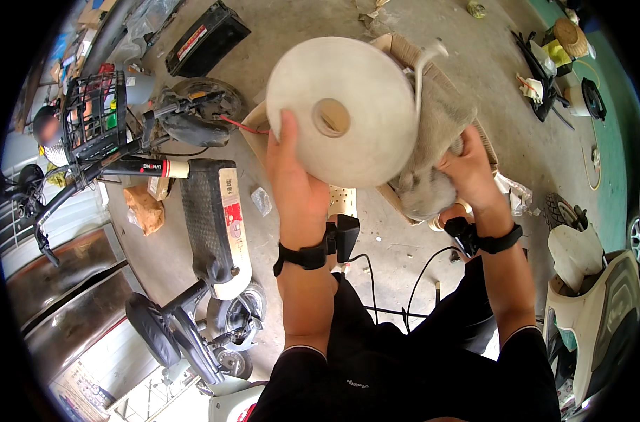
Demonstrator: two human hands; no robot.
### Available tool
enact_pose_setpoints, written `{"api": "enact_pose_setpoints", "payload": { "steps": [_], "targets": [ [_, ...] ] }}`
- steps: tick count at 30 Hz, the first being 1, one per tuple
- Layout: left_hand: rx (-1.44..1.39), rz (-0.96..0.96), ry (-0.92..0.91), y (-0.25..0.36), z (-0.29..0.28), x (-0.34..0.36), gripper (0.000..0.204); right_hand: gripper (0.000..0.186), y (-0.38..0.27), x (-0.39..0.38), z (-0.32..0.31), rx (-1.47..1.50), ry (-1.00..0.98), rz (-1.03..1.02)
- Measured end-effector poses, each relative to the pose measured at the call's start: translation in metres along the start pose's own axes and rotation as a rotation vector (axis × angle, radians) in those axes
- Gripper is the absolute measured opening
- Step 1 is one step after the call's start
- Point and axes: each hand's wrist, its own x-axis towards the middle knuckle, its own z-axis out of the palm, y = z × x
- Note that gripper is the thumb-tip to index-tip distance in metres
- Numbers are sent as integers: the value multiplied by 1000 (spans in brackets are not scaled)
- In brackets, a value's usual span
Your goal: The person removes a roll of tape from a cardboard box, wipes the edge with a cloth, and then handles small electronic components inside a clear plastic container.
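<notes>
My left hand (295, 183) is closed on the edge of a large off-white round disc (376, 141), its thumb lying on the upper face. The disc has a round hole through its middle. My right hand (478, 172) grips a bunched grey-beige cloth (443, 112), fingers partly hidden in the folds. That cloth sits in an open cardboard box (397, 48) on the floor, and the disc covers part of the box. A thin off-white curved piece (425, 67) sticks up beside the disc.
To the left stand an electric scooter (211, 204) with a basket (93, 116) and a seat (151, 327). A black case (207, 39) lies at the far left. White scooter bodywork (594, 309) is at the right. A person (53, 137) is at the left edge.
</notes>
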Motion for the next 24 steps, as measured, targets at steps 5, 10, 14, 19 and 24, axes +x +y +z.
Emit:
{"api": "enact_pose_setpoints", "payload": {
  "steps": [5,10,14,19,24],
  "targets": [
    [243,104,-29,0,6,-1,52,70,-3,-5,6,21,-35,-44],
    [889,484,0,-4,3,-1,53,65,-7,-3,10,-115,-34,-88],
    [1096,636,14,-16,3,-4,50,59,-4,2,22,-406,-8,-370],
    [948,472,-119,-10,9,-17,27,53,-2,5,25,-766,70,-567],
    [385,388,-315,-28,22,-16,74,53,5,2,25,-935,82,-621]
  ]
}}
